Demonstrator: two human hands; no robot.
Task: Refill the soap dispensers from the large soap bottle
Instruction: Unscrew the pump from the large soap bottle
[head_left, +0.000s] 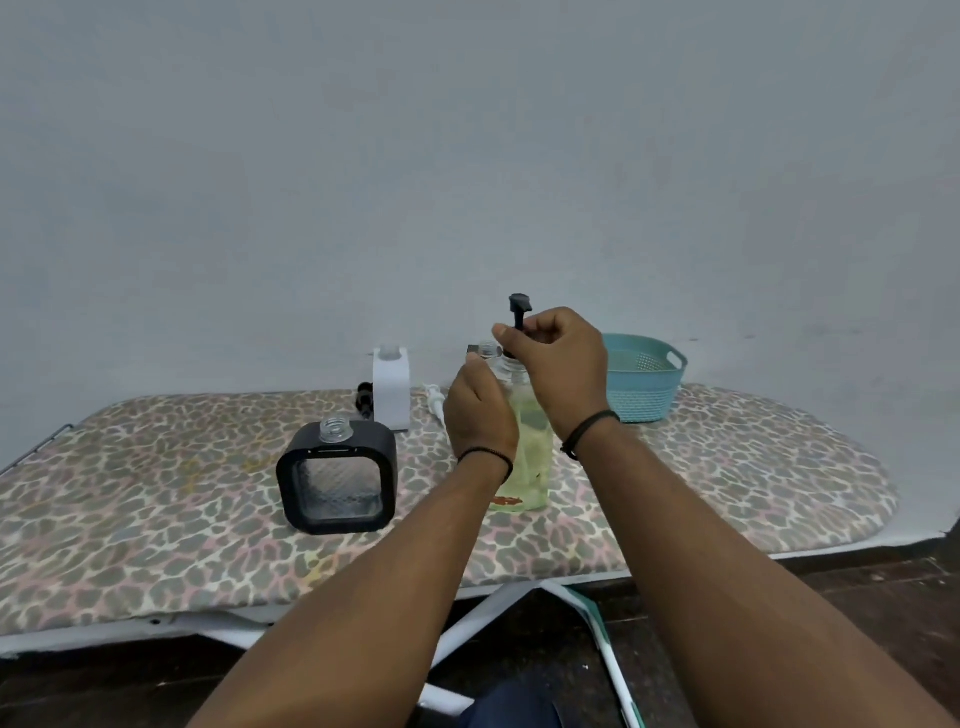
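Near the middle of the frame I see the clear bottle with yellow-green soap (527, 452), standing upright on the leopard-print tabletop (156, 530). My left hand (480, 415) is curled round the upper part of the bottle, just under its neck. My right hand (553, 353) is above the bottle mouth and pinches the stem of the black pump (519, 312), whose head sticks up above the fingers; the lower part of the pump is hidden by the hand, so I cannot tell if it is screwed in or lifted. Just behind the bottle neck there is another small clear neck (487, 349), mostly covered. To the left of centre stands the black square dispenser (337, 480) with its threaded glass neck open and no pump on it. Behind it, near the wall, stands a white dispenser (391, 389), also without pump. A black pump part (365, 397) lies just left of the white dispenser, and a white pump part (435, 402) lies just right of it. At the right of centre, behind my right wrist, a teal basket (644, 379) sits on the tabletop.
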